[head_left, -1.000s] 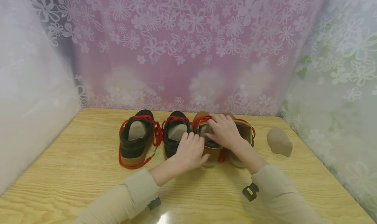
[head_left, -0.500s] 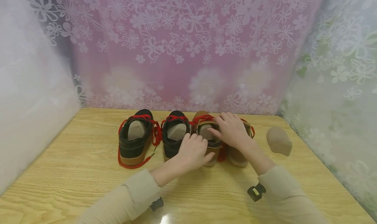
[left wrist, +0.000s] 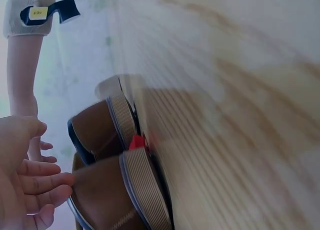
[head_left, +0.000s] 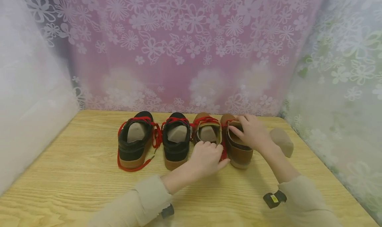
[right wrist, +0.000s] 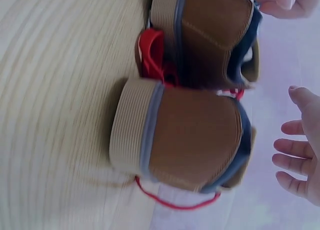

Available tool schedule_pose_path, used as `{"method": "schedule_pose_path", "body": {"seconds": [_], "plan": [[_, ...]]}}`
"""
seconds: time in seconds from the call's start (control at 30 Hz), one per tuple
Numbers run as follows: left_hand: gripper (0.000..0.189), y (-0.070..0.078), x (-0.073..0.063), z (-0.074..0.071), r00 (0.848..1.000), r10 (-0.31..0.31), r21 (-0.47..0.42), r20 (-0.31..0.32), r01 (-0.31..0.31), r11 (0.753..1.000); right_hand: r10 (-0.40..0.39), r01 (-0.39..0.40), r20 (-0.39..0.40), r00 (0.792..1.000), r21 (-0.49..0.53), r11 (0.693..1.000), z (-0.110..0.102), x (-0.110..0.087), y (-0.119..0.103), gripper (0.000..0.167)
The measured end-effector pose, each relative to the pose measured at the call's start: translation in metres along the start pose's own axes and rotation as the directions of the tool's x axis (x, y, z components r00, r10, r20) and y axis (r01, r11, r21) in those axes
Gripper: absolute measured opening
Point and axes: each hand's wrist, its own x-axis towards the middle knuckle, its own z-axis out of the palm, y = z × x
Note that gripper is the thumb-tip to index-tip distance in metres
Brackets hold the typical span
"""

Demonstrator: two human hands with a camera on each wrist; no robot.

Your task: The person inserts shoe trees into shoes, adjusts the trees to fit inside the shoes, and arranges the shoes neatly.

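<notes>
Two brown shoes with red laces, the left one (head_left: pixel 208 120) and the right one (head_left: pixel 238 154), stand side by side with their heels towards me. My left hand (head_left: pixel 206 157) is at the heel of the left brown shoe, its fingertips right by the collar in the left wrist view. Inside that shoe a beige toe-shaped insert (head_left: pixel 207 134) shows. Over the opening of the right brown shoe hovers my right hand (head_left: pixel 253 132), fingers spread loosely and holding nothing. That shoe's visible inside shows no insert. Another beige insert (head_left: pixel 282 142) lies on the table, partly behind the right forearm.
Left of the brown pair stand two black shoes with red laces, the far-left one (head_left: pixel 132 150) and its neighbour (head_left: pixel 176 154), each with a beige insert inside. A loose lace trails by the far-left shoe. The wooden table (head_left: pixel 74 174) meets a pink flowered curtain (head_left: pixel 179 71) behind.
My right hand has moved right, from the left brown shoe's opening to over the right brown shoe. The left hand has slid right along the heels, uncovering the second black shoe.
</notes>
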Motion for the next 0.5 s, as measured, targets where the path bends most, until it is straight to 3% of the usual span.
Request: {"method": "schedule_pose_path", "body": {"seconds": [0.17,0.33,0.5], "plan": [[0.041,0.013,0.004,-0.002,1.000,0.009,-0.017,0.004,-0.009,1.000,0.091,-0.090,0.019,0.996,-0.031,0.995,-0.007,-0.011,0.016,0.042],[0.043,0.026,0.012,-0.002,0.997,-0.012,-0.008,0.077,0.013,1.000,0.166,-0.163,0.061,0.984,-0.049,0.985,-0.014,-0.022,0.030,0.047],[0.043,0.038,0.024,-0.001,0.984,-0.046,0.024,0.172,0.043,0.999,0.198,-0.200,0.042,0.979,0.032,0.979,-0.014,-0.031,0.046,0.046]]}}
